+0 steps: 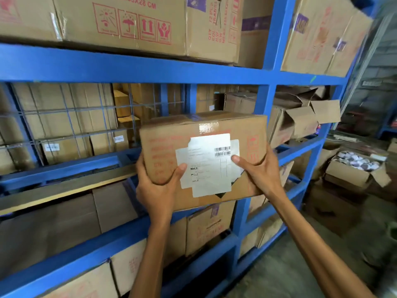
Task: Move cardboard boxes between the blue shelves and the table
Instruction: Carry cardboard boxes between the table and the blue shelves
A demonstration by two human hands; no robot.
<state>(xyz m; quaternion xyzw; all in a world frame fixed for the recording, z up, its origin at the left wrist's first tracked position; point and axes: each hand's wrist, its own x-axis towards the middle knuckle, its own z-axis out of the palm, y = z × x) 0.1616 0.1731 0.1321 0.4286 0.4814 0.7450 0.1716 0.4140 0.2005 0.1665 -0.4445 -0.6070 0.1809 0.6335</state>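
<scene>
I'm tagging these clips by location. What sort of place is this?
Probably a warehouse or stockroom: blue shelves packed with cardboard cartons, a labelled, barcoded box held by both hands, and an open carton of goods on the floor.

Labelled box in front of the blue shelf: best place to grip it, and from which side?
Grip the labelled box at its two lower corners, coming from below, as the left hand and right hand do: palms underneath, thumbs on the near face. It is wide, flat-sided and has no handles, so support must come from underneath.

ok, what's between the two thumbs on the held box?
Head view: only the box's white label lies between left hand and right hand.
</scene>
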